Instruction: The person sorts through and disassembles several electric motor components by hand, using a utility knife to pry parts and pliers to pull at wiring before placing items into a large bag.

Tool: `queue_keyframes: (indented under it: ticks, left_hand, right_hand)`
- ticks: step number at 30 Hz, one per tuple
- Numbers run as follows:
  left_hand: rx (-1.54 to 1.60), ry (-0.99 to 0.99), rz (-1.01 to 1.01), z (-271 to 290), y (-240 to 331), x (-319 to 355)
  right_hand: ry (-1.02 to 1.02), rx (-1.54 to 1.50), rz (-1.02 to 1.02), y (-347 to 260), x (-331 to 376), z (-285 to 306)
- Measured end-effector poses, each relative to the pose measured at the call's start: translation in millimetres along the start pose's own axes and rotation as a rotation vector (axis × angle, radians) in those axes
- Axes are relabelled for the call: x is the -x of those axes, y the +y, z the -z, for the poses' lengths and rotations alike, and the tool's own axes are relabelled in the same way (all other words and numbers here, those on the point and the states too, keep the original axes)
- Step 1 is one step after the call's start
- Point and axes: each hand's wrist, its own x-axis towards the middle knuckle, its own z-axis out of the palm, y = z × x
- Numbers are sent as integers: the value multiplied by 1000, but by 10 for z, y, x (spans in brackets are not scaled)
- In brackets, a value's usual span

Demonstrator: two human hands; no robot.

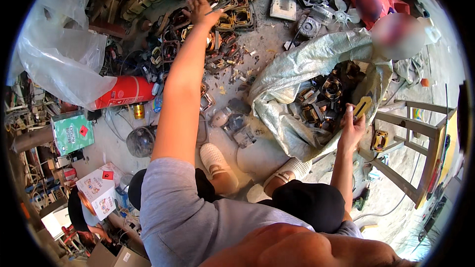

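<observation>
Your left hand (199, 7), stretched to the upper middle of the frame, is closed on a thin grey metal rod (223, 6) running rightward over the heap of copper-wound motor stators (232, 17), while your right hand (352, 127) at centre right pinches a flat yellow-and-black piece (362, 106) over the open grey woven sack (297, 74).

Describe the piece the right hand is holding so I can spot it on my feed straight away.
Find the big grey woven sack lying open on the floor at right, full of dark motor parts. At its open mouth's right edge, the right hand lifts a small flat part. Its bright yellow face stands out against the dark, coppery pieces.
</observation>
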Motion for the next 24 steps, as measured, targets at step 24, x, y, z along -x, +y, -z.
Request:
queue_keyframes:
  ticks: [24]
  left_hand:
    - [1921,-753,62,509,818,1988]
  right_hand:
    - [-354,36,-202,39,240,-226]
